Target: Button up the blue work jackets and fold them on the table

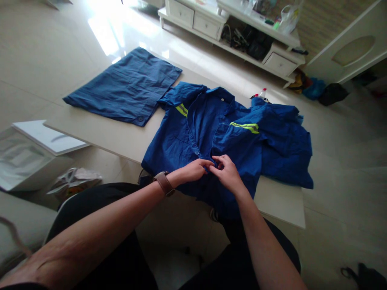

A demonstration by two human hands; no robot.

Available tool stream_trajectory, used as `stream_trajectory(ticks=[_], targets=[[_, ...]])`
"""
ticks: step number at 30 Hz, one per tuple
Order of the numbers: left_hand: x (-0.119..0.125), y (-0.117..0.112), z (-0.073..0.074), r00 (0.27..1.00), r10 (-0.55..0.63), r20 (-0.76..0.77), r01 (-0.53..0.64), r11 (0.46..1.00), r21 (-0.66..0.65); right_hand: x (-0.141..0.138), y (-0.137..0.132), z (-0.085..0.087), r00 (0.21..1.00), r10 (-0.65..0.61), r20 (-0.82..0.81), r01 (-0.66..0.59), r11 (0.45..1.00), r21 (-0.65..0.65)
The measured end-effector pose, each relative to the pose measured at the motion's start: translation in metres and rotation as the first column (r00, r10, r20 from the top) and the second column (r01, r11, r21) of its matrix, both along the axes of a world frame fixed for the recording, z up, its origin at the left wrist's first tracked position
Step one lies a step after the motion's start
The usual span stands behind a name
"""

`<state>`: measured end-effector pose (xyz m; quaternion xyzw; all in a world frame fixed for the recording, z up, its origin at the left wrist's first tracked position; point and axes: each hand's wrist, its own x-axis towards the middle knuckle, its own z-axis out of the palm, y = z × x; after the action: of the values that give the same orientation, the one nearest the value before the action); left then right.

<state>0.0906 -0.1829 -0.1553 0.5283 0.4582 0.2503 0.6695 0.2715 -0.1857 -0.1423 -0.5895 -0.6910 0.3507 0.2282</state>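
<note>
A blue work jacket point(238, 151) with yellow-green reflective strips lies front up across the table, its lower edge hanging over the near side. The collar points away from me and the front is parted at the chest. My left hand point(196, 170), with a watch on the wrist, pinches the jacket's front edge. Right beside it, my right hand point(225, 171) has its fingers closed on the same edge, the fingertips of both hands meeting. Whether a button sits between them is hidden. One button point(197, 152) shows just above the left hand.
Folded blue trousers or similar cloth point(121, 88) lie at the table's left end. The pale table point(281, 205) reaches out below the jacket's right sleeve. A small bottle point(263, 93) with a red cap stands behind the jacket. White boxes point(33, 157) are at left, a white cabinet point(208, 26) beyond.
</note>
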Motion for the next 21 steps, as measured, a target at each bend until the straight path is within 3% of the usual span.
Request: stream_trajectory(ticks=[4, 6, 8, 11, 16, 19, 21], targets=[[-0.001, 0.001, 0.012, 1.0, -0.007, 0.018, 0.008, 0.994, -0.105, 0.003, -0.001, -0.001, 0.984, 0.011, 0.179, -0.015, 1.0, 0.017], [-0.003, 0.005, 0.013, 0.998, 0.027, -0.055, -0.034, 0.992, -0.124, 0.002, -0.002, 0.0, 0.97, -0.039, 0.24, 0.027, 0.998, 0.054], [-0.005, 0.011, 0.009, 0.959, 0.164, -0.232, -0.179, 0.983, -0.046, 0.001, -0.002, 0.001, 0.962, -0.1, 0.255, 0.079, 0.993, 0.089], [-0.009, 0.02, -0.003, 0.82, 0.352, -0.452, -0.322, 0.936, 0.144, 0.0, -0.001, 0.002, 0.961, -0.148, 0.234, 0.123, 0.985, 0.118], [-0.011, 0.025, -0.021, 0.805, 0.261, -0.533, -0.175, 0.963, 0.207, -0.001, 0.0, 0.005, 0.975, -0.131, 0.181, 0.083, 0.965, 0.248], [-0.009, 0.022, -0.027, 0.805, 0.288, -0.519, -0.141, 0.942, 0.305, -0.003, -0.001, 0.006, 0.981, -0.095, 0.168, 0.032, 0.939, 0.342], [-0.008, 0.02, -0.03, 0.819, 0.301, -0.489, -0.142, 0.931, 0.336, -0.003, -0.002, 0.005, 0.984, -0.062, 0.165, 0.005, 0.945, 0.328]])
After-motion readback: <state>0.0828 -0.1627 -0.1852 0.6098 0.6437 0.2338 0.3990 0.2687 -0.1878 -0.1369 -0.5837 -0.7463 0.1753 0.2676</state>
